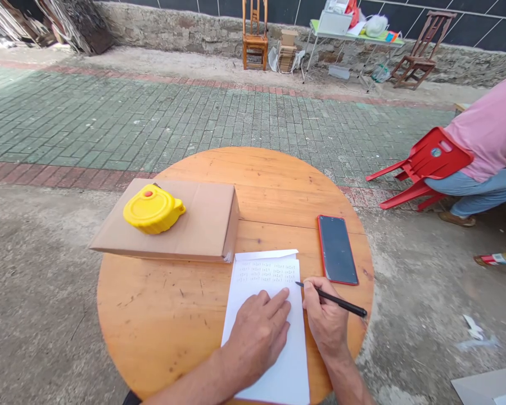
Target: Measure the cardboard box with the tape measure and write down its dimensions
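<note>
My left hand (259, 333) lies flat on a white sheet of paper (259, 281), fingers spread, holding it down on the round wooden table (160, 315). Several rows of small writing fill the top of the sheet. My right hand (325, 318) grips a black pen (341, 302), its tip touching the paper's right edge. A phone with a red case (337, 249) lies face up just right of the sheet. A flat cardboard box (202, 225) sits at the table's left, with a yellow tape measure (152, 209) on top of it.
A person in a pink shirt and jeans (484, 152) bends over by a tipped red plastic chair (421, 169) at the right. Far off stand wooden chairs (255, 39), a folding table with clutter (354, 34) and a low wall. Paper scraps (474, 332) lie on the ground.
</note>
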`<state>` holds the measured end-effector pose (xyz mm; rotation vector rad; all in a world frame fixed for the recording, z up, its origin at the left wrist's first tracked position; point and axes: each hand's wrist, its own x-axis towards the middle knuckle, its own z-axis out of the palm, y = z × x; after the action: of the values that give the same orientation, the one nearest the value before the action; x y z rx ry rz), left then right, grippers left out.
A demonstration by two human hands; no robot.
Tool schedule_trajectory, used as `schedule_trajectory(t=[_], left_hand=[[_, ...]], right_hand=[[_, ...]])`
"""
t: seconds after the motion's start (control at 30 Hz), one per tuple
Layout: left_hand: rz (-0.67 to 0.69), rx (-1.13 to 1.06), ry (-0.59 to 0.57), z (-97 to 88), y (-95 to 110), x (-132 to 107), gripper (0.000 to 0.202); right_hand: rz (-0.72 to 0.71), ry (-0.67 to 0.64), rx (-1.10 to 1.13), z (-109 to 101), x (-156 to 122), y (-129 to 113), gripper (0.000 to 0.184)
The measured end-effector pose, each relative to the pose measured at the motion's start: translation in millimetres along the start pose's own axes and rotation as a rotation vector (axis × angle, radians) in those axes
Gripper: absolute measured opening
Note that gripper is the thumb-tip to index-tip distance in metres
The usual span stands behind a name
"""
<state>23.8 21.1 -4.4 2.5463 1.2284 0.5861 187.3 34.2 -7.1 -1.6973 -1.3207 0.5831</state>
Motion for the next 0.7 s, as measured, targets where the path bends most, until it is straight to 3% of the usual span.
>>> schedule_trajectory(t=[0.13, 0.37, 0.57, 0.7], left_hand=[[0.003, -0.003, -0.003, -0.2, -0.4, 0.1, 0.025], [0.005, 0.007, -0.022, -1.2, 0.3, 1.3, 0.023], [0.009, 0.005, -0.011, -1.1, -0.4, 0.8, 0.022], [0.018, 0.005, -0.005, 0.8, -1.5, 0.5, 0.020]], right_hand=[[0.025, -0.013, 0.090, -1.8, -1.3, -0.4, 0.023], [0.068, 0.111, 0.172, -3.5, -1.2, 0.8, 0.018], [-0.155, 0.138, 0.028, 1.7, 7.2, 2.5, 0.019], [-0.231, 0.152, -0.028, 4.0, 9.3, 4.4, 0.018]])
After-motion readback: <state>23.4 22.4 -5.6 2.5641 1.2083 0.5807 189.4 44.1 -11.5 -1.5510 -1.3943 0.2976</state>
